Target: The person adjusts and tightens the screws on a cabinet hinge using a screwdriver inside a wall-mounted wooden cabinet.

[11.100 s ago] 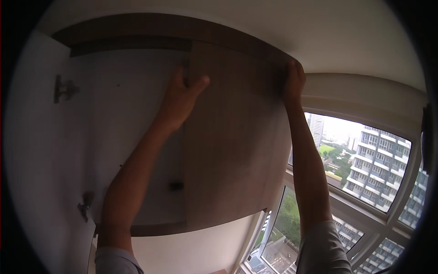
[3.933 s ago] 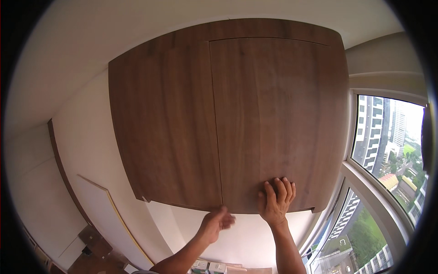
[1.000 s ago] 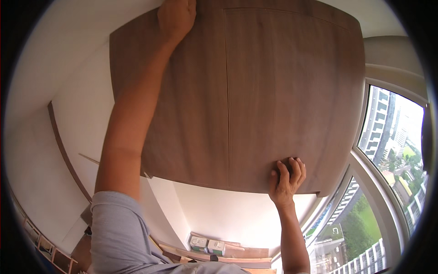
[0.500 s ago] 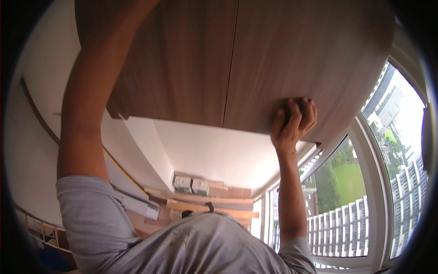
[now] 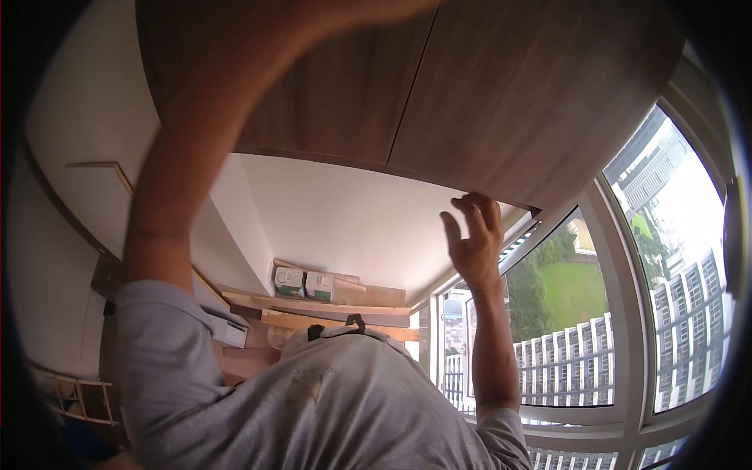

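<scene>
Brown wood-grain cabinet (image 5: 470, 94) overhead, far side of person; left door (image 5: 337, 113) and right door (image 5: 540, 86) meeting at dark seam (image 5: 416, 80). Right hand (image 5: 478, 235) up at lower edge, right of seam: fingers curled, thumb spread away, nothing gripped, contact hard to call! Left hand (image 5: 392, 9) cut off by top border, near seam; grip can't be told. Hands well apart. Grey shirt (image 5: 352, 392) near; windows (image 5: 576, 294) right; pale wall (image 5: 352, 219), boxes (image 5: 289, 280), wooden boards (image 5: 368, 309) beyond.
</scene>
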A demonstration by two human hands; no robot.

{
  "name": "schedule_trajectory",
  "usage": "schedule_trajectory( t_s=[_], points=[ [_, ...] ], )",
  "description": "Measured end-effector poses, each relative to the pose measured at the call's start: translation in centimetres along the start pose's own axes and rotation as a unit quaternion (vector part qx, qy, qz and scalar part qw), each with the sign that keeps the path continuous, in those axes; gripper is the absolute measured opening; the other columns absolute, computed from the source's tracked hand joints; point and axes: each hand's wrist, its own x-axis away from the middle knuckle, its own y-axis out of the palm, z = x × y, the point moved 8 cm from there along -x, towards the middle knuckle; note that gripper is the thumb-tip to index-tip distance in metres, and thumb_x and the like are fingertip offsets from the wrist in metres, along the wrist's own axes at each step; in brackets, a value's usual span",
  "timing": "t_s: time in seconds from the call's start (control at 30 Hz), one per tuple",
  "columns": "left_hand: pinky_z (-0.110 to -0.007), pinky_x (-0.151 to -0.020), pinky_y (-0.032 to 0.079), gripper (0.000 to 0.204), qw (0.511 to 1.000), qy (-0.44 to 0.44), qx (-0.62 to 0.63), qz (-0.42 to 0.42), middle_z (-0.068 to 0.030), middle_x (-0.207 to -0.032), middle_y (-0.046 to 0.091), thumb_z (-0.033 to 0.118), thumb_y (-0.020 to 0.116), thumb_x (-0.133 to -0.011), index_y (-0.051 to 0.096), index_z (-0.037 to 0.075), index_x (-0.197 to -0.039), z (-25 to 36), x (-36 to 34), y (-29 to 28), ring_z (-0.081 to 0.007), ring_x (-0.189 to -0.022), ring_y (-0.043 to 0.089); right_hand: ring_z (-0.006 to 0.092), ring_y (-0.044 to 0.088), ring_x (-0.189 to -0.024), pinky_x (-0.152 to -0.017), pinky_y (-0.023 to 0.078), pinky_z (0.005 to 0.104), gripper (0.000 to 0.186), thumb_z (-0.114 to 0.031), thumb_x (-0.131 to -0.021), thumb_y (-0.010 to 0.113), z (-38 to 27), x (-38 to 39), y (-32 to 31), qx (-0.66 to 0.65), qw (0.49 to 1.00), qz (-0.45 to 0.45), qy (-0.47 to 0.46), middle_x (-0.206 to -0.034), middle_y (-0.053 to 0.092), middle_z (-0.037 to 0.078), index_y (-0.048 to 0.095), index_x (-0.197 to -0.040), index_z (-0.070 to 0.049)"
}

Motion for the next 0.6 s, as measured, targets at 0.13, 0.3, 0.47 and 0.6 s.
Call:
schedule_trajectory(
  t_s=[0.13,0.3,0.47,0.6],
  points=[
    [-0.053,-0.105,0.044,0.069,0.99,-0.095,0.07,-0.081,-0.0214,-0.153,0.044,0.03,0.081,-0.086,0.052,0.013,-0.146,6.1,11.3,1.9,-0.0383,-0.139,0.046,0.0322,0.067,-0.086,-0.075,0.054,0.0428,0.018,-0.01,-0.082,0.081,3.6,0.5,0.1,0.001,0.994,-0.04,0.098,-0.093,0.067,0.012,0.069,-0.094,-0.003],
    [-0.061,-0.12,0.026,0.11,0.953,-0.213,0.107,-0.189,-0.0204,-0.169,0.012,0.031,0.089,-0.074,0.026,0.021,-0.163,7.6,20.5,4.2,-0.0428,-0.155,0.015,0.0281,0.063,-0.089,-0.078,0.051,0.0417,0.02,-0.015,-0.08,0.083,-0.4,-3.9,2.2,0.063,0.998,-0.002,-0.019,-0.096,0.065,0.008,0.07,-0.094,-0.007],
    [-0.06,-0.116,0.027,0.105,0.96,-0.18,0.102,-0.191,-0.0217,-0.168,0.017,0.037,0.089,-0.074,0.032,0.026,-0.161,7.4,22.6,7.8,-0.0438,-0.154,0.019,0.0315,0.056,-0.092,-0.08,0.043,0.0457,0.024,-0.021,-0.081,0.082,0.1,-5.2,4.1,0.128,0.991,0.033,0.008,-0.103,0.057,0.011,0.064,-0.093,-0.011],
    [-0.06,-0.111,0.029,0.092,0.967,-0.155,0.056,-0.195,-0.0214,-0.168,0.02,0.049,0.081,-0.08,0.038,0.03,-0.159,6.7,24.7,8.1,-0.042,-0.153,0.022,0.0312,0.055,-0.093,-0.081,0.041,0.0445,0.021,-0.027,-0.081,0.082,0.6,-4.4,5.4,0.116,0.992,0.047,0.013,-0.103,0.058,0.01,0.066,-0.089,-0.015]
  ],
)
